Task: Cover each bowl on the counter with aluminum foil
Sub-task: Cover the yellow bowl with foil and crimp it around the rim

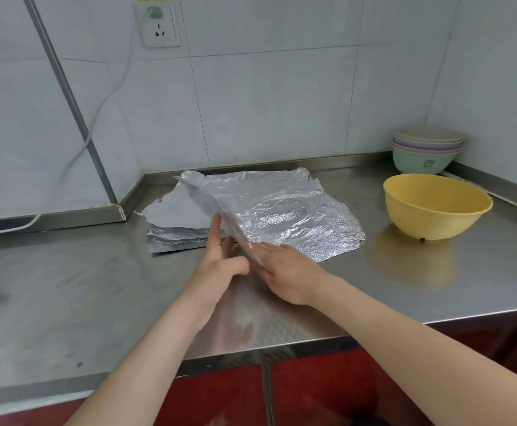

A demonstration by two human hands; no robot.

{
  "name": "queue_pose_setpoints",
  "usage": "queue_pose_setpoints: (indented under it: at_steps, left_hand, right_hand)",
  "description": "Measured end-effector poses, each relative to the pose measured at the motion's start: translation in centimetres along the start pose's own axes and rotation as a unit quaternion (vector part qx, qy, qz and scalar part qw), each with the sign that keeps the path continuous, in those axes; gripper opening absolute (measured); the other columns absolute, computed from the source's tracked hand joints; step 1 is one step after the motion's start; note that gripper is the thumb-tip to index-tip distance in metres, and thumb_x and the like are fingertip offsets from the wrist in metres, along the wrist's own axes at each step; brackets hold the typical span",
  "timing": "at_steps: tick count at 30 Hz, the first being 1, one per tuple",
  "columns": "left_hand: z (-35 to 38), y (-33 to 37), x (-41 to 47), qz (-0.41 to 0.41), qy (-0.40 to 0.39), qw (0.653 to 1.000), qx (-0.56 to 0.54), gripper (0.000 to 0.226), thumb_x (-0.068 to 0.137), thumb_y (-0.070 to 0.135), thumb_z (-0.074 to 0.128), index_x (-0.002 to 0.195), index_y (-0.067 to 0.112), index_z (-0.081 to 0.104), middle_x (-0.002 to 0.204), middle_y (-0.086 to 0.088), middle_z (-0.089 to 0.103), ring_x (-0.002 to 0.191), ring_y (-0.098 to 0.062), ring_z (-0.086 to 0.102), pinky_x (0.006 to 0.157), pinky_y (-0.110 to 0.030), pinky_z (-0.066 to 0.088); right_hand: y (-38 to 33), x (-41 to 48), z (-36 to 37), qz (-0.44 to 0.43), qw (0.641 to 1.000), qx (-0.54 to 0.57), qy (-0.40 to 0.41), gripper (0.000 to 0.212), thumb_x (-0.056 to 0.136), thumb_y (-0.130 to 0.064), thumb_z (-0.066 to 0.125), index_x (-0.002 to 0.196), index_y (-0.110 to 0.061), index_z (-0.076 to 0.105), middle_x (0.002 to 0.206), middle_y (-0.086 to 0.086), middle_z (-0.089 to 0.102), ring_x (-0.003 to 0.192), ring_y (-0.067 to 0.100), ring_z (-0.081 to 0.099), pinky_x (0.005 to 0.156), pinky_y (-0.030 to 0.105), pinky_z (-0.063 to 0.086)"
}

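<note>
A: While both hands are meeting at the near corner of the foil sheet (285, 207), what's each one doing?

B: Left hand (220, 265) is sitting partly open, fingers stretched up along the lifted underside of the sheet, thumb tucked toward the edge. Right hand (288, 275) is lying mostly flat, palm down, fingers pressing that same edge from the other side. Looks like the sheet corner is being pinched between the two hands; exact grip of the right fingertips, can't tell, foil's hiding them.

A: Where's the sheet sitting?

B: Near edge is peeling up and tilting; far part is resting on a foil stack (174, 238) on the steel counter (66, 287), by the back wall.

A: Bowls?

B: Yellow bowl (435, 207) is standing upright and uncovered to the right, apart from the foil. Stacked bowls (426, 153) are nesting in the right back corner, just behind it.

A: Anything else?

B: Wall socket (160, 26) up top, white cable (103, 103) trailing down the tiles.
</note>
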State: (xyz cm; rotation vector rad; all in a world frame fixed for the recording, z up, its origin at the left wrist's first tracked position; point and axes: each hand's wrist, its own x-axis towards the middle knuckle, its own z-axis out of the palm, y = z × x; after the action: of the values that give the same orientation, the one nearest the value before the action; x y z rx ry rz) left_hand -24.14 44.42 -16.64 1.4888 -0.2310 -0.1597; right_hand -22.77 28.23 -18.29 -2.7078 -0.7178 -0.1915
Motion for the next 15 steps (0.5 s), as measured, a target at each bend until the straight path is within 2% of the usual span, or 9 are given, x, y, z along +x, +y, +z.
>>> queue_pose_setpoints:
  at_steps: [2,5,7,9,11,13,14,15]
  left_hand:
    - [-1.0,0.1,0.1,0.007,0.031,0.999,0.014,0.103,0.065,-0.008,0.054,0.145,0.048,0.022,0.138,0.008,0.047,0.123,-0.012,0.051,0.094,-0.034,0.046]
    - [-2.8,0.5,1.3,0.052,0.189,0.980,0.041,0.096,0.077,-0.025,0.046,0.145,0.039,0.024,0.141,0.002,0.040,0.120,-0.016,0.052,0.080,-0.034,0.048]
    - [-4.3,1.0,2.5,0.068,0.259,0.962,0.057,0.093,0.081,-0.023,0.044,0.147,0.037,0.019,0.146,0.000,0.036,0.116,-0.015,0.052,0.084,-0.034,0.048]
    - [-5.7,1.4,3.7,0.068,0.274,0.955,0.087,0.092,0.083,-0.021,0.040,0.150,0.036,0.013,0.151,0.004,0.032,0.117,-0.013,0.049,0.091,-0.032,0.047]
    - [-6.7,1.5,4.7,0.050,0.267,0.955,0.123,0.093,0.083,-0.021,0.034,0.151,0.036,0.009,0.153,0.007,0.029,0.118,-0.012,0.045,0.086,-0.028,0.043]
    - [-7.2,1.4,5.7,0.026,0.248,0.958,0.139,0.094,0.082,-0.022,0.033,0.151,0.038,0.010,0.150,0.004,0.033,0.114,-0.015,0.048,0.080,-0.025,0.043]
    - [-7.4,1.1,6.1,0.014,0.231,0.964,0.131,0.095,0.081,-0.024,0.035,0.150,0.037,0.014,0.145,0.001,0.041,0.107,-0.016,0.051,0.075,-0.025,0.044]
    - [-7.5,0.9,6.5,0.002,0.208,0.971,0.116,0.094,0.079,-0.027,0.039,0.148,0.034,0.022,0.136,-0.004,0.050,0.097,-0.017,0.054,0.071,-0.024,0.046]
  right_hand:
    - [0.5,-0.8,-0.9,-0.015,1.000,-0.010,-0.018,0.040,0.104,-0.024,0.033,0.144,-0.021,0.037,0.149,-0.002,0.041,0.138,0.016,0.033,0.112,0.044,0.026]
    - [1.4,-1.8,-1.9,-0.030,0.998,-0.026,-0.041,0.035,0.105,-0.022,0.033,0.137,-0.016,0.044,0.156,-0.005,0.031,0.147,0.011,0.015,0.118,0.043,0.013]
    - [2.2,-2.2,-2.0,-0.032,0.999,0.028,-0.029,0.031,0.105,-0.025,0.033,0.128,-0.017,0.051,0.154,-0.011,0.034,0.147,0.005,0.012,0.119,0.041,0.010]
    - [2.7,-2.8,-2.2,-0.025,0.996,0.086,-0.024,0.033,0.104,-0.023,0.037,0.134,-0.029,0.050,0.152,-0.016,0.035,0.146,0.001,0.012,0.119,0.035,0.009]
    - [3.2,-3.6,-2.5,-0.017,0.991,0.135,-0.008,0.039,0.103,-0.015,0.042,0.137,-0.034,0.048,0.145,-0.025,0.035,0.142,-0.005,0.013,0.117,0.027,0.012]
    - [3.9,-4.5,-2.9,-0.006,0.977,0.212,0.017,0.035,0.100,-0.006,0.047,0.119,-0.033,0.061,0.131,-0.033,0.039,0.138,-0.010,0.017,0.113,0.017,0.021]
    - [4.3,-4.9,-3.0,0.005,0.967,0.254,0.026,0.037,0.099,-0.002,0.049,0.107,-0.035,0.063,0.127,-0.033,0.043,0.137,-0.010,0.019,0.109,0.013,0.026]
    - [4.6,-5.5,-3.4,0.012,0.956,0.292,0.028,0.043,0.097,0.001,0.049,0.104,-0.039,0.064,0.125,-0.031,0.048,0.136,-0.010,0.022,0.106,0.009,0.028]
